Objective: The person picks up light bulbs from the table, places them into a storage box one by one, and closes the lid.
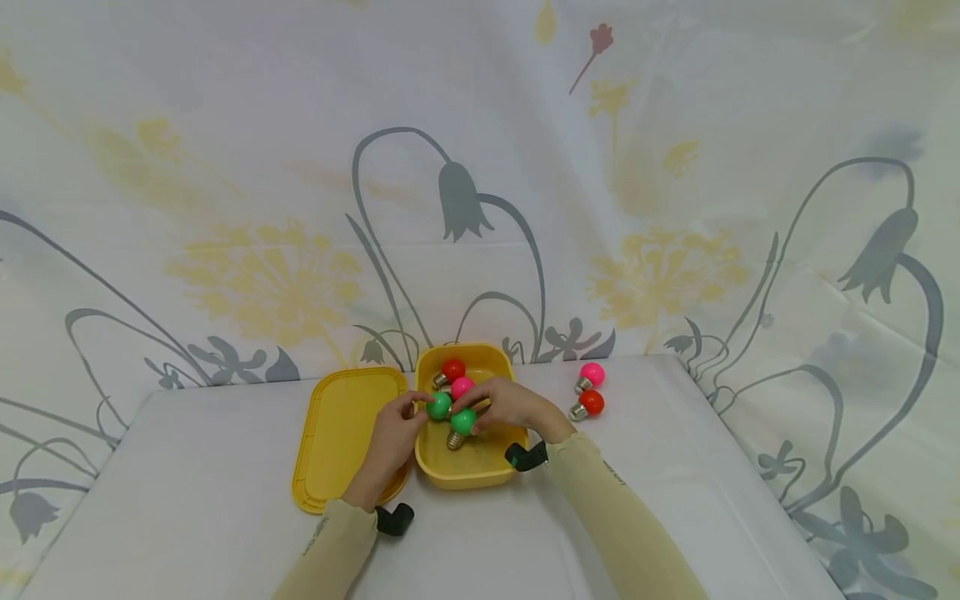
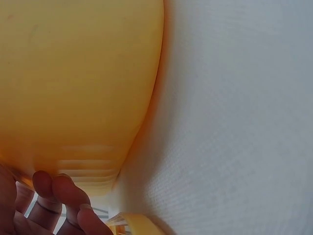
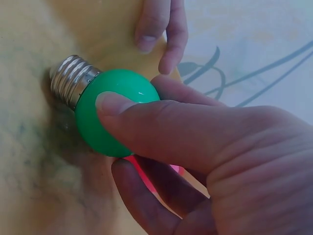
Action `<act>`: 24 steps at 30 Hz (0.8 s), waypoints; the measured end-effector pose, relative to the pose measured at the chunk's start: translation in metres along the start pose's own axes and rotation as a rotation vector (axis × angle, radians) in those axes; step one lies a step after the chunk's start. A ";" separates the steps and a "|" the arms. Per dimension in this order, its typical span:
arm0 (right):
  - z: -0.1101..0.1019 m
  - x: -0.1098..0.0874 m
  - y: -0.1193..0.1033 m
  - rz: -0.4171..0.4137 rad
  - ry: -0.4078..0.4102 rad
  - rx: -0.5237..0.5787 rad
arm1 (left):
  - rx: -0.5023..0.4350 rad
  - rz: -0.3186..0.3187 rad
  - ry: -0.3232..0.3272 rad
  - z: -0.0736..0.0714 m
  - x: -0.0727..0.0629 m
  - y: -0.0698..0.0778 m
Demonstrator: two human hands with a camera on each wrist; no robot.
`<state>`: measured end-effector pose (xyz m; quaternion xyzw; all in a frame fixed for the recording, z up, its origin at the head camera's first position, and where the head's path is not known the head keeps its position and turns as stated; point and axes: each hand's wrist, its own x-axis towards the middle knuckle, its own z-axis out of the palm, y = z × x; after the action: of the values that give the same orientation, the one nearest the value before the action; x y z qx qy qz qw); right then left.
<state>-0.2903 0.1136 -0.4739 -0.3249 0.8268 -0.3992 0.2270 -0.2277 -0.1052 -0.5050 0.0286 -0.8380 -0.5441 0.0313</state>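
My right hand (image 1: 510, 404) pinches a green light bulb (image 3: 117, 112) between thumb and fingers, inside a yellow plastic box (image 1: 468, 479). Its silver screw base points toward the near left. At the box's left rim is my left hand (image 1: 397, 429), its fingertips reaching over the edge beside a second green bulb (image 1: 438, 406); whether they touch it I cannot tell. In the left wrist view, bent fingers (image 2: 66, 193) lie by the box's outer wall (image 2: 78, 88). Also inside the box are a red bulb (image 1: 453, 370) and a pink bulb (image 1: 462, 387), partly covered by the right hand.
A yellow lid (image 1: 337, 442) lies flat left of the box, partly under the left forearm. To the right of the box, a pink bulb (image 1: 592, 374) and a red bulb (image 1: 591, 403) rest on the white table (image 1: 637, 467). A floral-patterned cloth (image 1: 480, 275) hangs behind.
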 end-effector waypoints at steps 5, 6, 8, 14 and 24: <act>0.000 0.001 -0.002 0.010 -0.005 -0.012 | 0.010 -0.012 -0.005 -0.001 0.000 0.000; 0.000 0.001 -0.002 0.012 -0.007 -0.013 | 0.010 -0.013 -0.005 0.000 0.000 0.000; 0.001 0.001 -0.002 0.015 -0.010 -0.015 | 0.009 -0.018 -0.004 0.000 0.000 0.000; 0.001 0.000 -0.004 0.016 -0.023 -0.008 | 0.000 -0.019 0.000 0.001 -0.001 -0.001; 0.001 -0.001 -0.004 0.043 -0.036 0.012 | -0.008 0.004 0.008 0.000 0.000 -0.001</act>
<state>-0.2877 0.1119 -0.4709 -0.3128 0.8269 -0.3932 0.2525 -0.2276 -0.1052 -0.5061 0.0289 -0.8358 -0.5471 0.0360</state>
